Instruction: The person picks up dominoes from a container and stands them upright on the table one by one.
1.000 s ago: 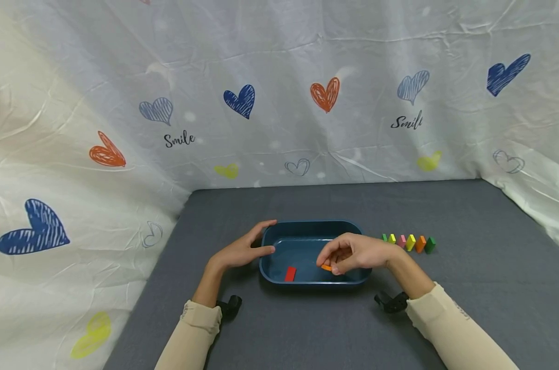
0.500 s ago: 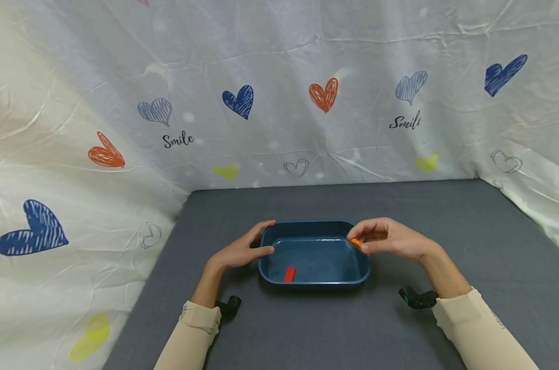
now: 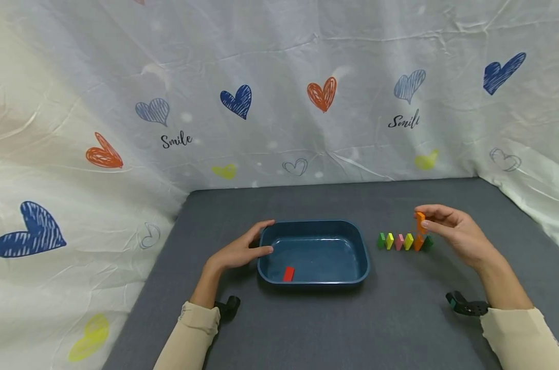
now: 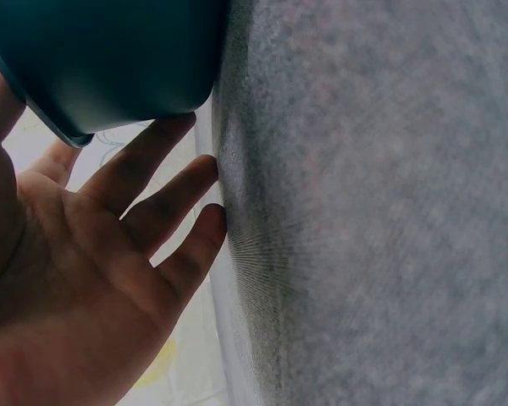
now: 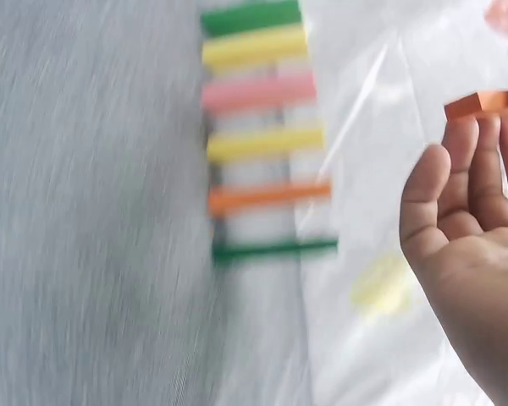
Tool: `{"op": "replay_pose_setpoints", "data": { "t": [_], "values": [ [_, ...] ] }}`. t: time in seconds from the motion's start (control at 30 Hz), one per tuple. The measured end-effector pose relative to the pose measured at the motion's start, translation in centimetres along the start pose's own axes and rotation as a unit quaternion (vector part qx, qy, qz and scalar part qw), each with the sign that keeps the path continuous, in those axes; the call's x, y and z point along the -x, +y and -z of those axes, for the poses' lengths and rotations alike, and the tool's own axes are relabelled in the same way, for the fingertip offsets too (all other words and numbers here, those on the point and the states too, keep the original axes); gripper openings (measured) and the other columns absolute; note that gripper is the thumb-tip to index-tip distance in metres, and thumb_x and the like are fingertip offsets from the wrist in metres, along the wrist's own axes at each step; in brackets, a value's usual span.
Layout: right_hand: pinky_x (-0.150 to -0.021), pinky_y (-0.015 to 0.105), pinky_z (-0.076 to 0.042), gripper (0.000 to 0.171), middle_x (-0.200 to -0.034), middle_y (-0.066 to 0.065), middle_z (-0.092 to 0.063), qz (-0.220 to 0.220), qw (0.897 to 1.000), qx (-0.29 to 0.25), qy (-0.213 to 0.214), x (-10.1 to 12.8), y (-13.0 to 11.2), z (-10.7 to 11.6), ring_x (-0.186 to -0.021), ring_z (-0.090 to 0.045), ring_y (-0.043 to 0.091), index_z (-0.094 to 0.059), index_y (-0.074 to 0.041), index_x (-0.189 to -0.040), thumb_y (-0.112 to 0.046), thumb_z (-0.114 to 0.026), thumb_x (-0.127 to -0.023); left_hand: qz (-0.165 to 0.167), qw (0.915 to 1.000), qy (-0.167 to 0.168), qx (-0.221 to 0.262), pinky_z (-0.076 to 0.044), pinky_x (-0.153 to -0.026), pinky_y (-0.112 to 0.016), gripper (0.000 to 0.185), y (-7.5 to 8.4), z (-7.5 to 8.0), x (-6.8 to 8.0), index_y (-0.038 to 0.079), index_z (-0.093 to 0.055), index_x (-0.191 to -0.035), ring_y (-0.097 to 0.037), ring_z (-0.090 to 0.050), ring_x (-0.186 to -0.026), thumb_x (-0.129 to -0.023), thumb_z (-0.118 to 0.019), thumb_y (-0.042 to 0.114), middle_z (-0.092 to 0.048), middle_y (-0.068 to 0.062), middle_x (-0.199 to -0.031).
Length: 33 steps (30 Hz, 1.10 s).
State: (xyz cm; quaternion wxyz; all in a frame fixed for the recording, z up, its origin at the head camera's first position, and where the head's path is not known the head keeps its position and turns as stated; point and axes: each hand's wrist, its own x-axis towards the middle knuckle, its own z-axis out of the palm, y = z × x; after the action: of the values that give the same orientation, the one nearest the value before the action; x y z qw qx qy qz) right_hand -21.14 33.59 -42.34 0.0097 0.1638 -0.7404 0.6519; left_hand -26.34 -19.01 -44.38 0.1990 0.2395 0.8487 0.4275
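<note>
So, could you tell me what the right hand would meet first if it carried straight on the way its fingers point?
The right hand, pinching an orange block, points leftward above the row of standing blocks. Probably nothing nearby; the blue tray lies further on, lower, though depth is unclear.

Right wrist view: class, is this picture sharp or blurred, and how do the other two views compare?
Right wrist view: motion-blurred, the row of blocks smeared. Head view: sharp, evenly lit, soft shadow under the tray. Left wrist view: dim, left hand in shade, cloth soft.

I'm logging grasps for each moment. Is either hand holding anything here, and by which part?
The right hand pinches an orange block at its upper end. The left hand holds nothing; it rests against the blue tray.
</note>
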Motion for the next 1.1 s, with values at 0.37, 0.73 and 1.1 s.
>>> {"op": "replay_pose_setpoints", "data": {
  "t": [0.37, 0.73, 1.1],
  "values": [
    [-0.079, 0.014, -0.053, 0.032, -0.107, -0.017, -0.072, -0.049, 0.995, 0.05, 0.069, 3.7, 2.8, 4.7, -0.091, -0.069, 0.001, -0.065, -0.017, -0.128, -0.001, -0.058, -0.102, 0.008, 1.0, 0.004, 0.002, -0.025, -0.119, -0.068, 0.074, -0.2, -0.1, 0.0, 0.034, -0.021, -0.162, -0.041, -0.019, -0.156, -0.101, -0.063, 0.039, -0.016, 0.003, -0.17],
    [-0.074, 0.019, -0.055, 0.031, -0.106, -0.024, -0.066, -0.091, 0.977, 0.186, 0.048, 3.4, 3.7, 4.5, -0.089, -0.066, -0.003, -0.06, -0.004, -0.13, -0.014, -0.064, -0.101, 0.002, 1.0, 0.0, 0.003, -0.026, -0.118, -0.069, 0.075, -0.1, 0.0, 0.0, 0.031, -0.02, -0.162, -0.043, -0.019, -0.156, -0.102, -0.063, 0.039, -0.014, -0.001, -0.171],
    [-0.075, 0.019, -0.054, 0.04, -0.108, -0.028, -0.06, -0.132, 0.962, 0.238, -0.002, 2.9, 3.8, 4.1, -0.094, -0.06, -0.011, -0.056, 0.006, -0.131, -0.018, -0.065, -0.101, 0.002, 1.0, 0.001, 0.001, -0.027, -0.118, -0.069, 0.075, -0.1, 0.0, -0.1, 0.032, -0.021, -0.162, -0.044, -0.021, -0.155, -0.101, -0.063, 0.039, -0.015, -0.002, -0.171]
  ]
}}
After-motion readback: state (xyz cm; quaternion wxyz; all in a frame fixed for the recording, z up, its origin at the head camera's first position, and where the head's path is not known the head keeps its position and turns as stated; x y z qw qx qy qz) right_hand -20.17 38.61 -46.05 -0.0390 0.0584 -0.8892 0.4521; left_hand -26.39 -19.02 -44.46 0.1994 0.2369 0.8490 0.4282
